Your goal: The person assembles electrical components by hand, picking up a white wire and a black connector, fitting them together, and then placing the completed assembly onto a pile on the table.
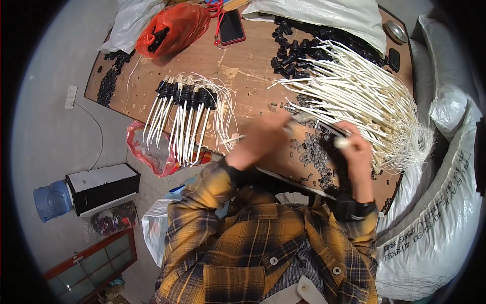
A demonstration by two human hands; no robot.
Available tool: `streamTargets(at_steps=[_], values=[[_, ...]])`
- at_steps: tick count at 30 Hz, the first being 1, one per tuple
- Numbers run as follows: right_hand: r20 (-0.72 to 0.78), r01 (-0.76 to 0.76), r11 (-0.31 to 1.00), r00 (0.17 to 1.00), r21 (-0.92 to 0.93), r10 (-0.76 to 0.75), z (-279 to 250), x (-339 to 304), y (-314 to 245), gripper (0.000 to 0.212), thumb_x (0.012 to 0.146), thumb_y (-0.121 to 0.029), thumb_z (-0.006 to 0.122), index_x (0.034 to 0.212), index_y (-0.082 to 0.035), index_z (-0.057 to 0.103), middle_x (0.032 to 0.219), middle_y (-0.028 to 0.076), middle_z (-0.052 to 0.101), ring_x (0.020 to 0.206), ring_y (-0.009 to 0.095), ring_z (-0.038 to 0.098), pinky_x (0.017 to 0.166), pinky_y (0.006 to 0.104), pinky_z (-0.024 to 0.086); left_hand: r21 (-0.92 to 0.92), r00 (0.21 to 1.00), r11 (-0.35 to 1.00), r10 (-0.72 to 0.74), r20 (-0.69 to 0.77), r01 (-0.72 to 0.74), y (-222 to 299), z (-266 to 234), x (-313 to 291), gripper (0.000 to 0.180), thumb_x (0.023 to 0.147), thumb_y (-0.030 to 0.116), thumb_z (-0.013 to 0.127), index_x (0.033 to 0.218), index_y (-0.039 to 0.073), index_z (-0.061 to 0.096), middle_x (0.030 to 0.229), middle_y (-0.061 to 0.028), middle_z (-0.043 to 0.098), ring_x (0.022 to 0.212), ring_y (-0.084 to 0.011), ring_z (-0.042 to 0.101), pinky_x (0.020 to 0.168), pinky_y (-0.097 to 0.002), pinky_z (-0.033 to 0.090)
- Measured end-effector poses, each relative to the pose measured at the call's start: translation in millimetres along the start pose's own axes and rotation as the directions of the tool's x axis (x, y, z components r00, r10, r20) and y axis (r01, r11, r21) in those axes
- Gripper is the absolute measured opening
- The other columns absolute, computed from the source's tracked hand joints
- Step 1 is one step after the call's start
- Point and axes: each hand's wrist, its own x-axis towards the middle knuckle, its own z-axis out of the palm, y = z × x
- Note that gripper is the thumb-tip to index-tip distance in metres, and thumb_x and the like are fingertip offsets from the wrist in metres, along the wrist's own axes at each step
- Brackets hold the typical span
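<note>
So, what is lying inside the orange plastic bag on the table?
Through the opening of the orange plastic bag a few black plastic parts show, like the ones loose on the wooden table. The crumpled plastic covers the rest, so how many it holds cannot be seen.

My left hand (pixel 263 139) reaches forward, fingers curled and blurred; my right hand (pixel 354 149) is closed, wrist bent; both forearms are raised.
</note>
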Motion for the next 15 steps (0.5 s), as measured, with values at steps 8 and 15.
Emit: streamTargets(at_steps=[8,15], values=[[0.338,0.351,0.767,0.923,-0.537,-0.185,44,-7,-25,0.018,0.077,-0.018,0.075,0.085,-0.008,0.062,0.067,0.005,0.054,0.052,0.014,0.055,0.046,0.0283,0.041,-0.613,0.931,0.71,-0.338,0.135,0.347,8,16,3,0.017,0.081,0.008,0.062,0.097,0.006,0.065,0.074,-0.0006,0.062,0.065,-0.0098,0.056,0.057,-0.026,0.045],[0.097,0.29,0.761,0.952,-0.581,-0.289,37,-6,-19,0.017,0.074,-0.012,0.074,0.084,-0.006,0.063,0.062,0.008,0.052,0.05,0.022,0.055,0.047,0.0324,0.042,-0.67,0.894,0.6,-0.368,0.254,0.437,13,-7,10,0.013,0.077,0.003,0.065,0.091,0.003,0.067,0.078,0.0027,0.061,0.071,-0.0049,0.053,0.063,-0.0217,0.044]])
